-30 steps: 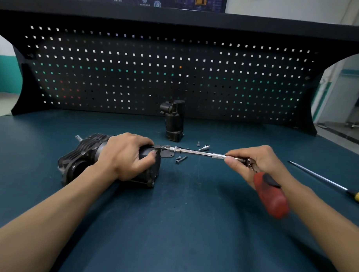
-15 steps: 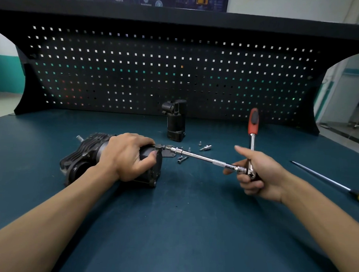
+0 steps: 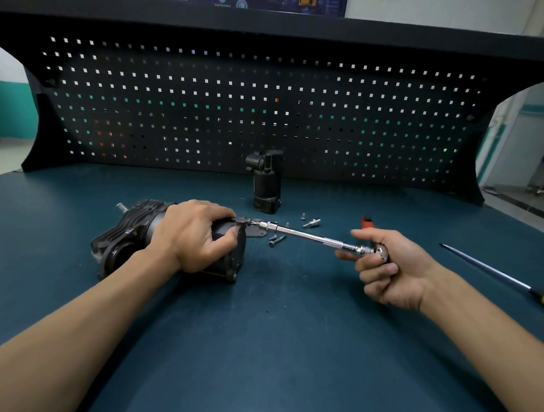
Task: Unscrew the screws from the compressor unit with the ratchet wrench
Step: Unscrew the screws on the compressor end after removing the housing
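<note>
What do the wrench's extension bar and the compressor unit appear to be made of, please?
The extension bar looks like chrome-plated steel: bright, mirror-like, with a knurled band. The compressor unit seems cast metal, dark and matte, judging by its ribbed fins; plastic cannot be excluded.

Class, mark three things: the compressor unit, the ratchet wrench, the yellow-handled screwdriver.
compressor unit (image 3: 128, 228), head view, finned housing.
ratchet wrench (image 3: 306, 235), head view, middle of extension bar.
yellow-handled screwdriver (image 3: 484, 266), head view, steel shaft.

One head-worn camera looks forward and down, close over the workbench (image 3: 275, 344).
</note>
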A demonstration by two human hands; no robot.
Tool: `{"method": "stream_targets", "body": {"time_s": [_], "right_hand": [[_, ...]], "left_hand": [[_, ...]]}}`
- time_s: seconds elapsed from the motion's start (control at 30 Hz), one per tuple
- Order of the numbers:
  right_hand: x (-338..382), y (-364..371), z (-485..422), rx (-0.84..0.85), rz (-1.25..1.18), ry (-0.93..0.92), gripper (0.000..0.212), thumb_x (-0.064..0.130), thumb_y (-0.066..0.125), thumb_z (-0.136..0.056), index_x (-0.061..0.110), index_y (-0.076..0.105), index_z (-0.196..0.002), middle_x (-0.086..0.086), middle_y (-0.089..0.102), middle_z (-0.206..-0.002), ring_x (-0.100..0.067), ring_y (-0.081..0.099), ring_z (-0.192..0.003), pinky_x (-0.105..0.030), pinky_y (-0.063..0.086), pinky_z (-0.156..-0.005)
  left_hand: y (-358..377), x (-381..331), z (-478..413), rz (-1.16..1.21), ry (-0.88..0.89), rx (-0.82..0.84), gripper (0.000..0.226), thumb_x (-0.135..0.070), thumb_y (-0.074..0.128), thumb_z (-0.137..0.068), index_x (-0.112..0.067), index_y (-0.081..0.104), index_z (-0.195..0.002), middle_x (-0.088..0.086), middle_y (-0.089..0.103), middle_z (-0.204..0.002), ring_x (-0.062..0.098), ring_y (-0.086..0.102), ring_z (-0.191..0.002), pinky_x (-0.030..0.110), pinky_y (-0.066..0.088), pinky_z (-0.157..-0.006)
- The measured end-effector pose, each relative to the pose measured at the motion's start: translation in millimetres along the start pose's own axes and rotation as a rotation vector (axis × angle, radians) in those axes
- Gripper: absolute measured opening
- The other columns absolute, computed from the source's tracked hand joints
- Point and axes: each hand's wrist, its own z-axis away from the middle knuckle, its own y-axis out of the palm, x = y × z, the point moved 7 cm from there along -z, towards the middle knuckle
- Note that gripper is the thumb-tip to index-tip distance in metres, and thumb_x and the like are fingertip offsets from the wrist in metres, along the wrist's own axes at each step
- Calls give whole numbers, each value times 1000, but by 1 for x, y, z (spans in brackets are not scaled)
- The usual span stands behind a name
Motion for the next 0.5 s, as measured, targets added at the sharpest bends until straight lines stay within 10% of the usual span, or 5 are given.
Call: {"method": "stream_targets", "body": {"time_s": [0.23,0.5], "right_hand": [[13,-8,4,-160,355,-239,28,36,77,-68,17,62,-83,0,44,-50,-8,28,-36,-20,23,-39],[49,0,30,-341,1098,-918,9,43,78,-82,36,75,-76,10,71,-71,-8,61,-63,-21,49,-60]], "left_hand": [[10,8,-7,22,-21,79,68,-67,29,-70,-32,70,-110,-12,71,-113,20,62,-108,35,45,-78],[15,10,-9,22,-4,129,67,-68,28,-71,-32,68,-112,-15,67,-110,15,59,-106,31,42,-76]]}}
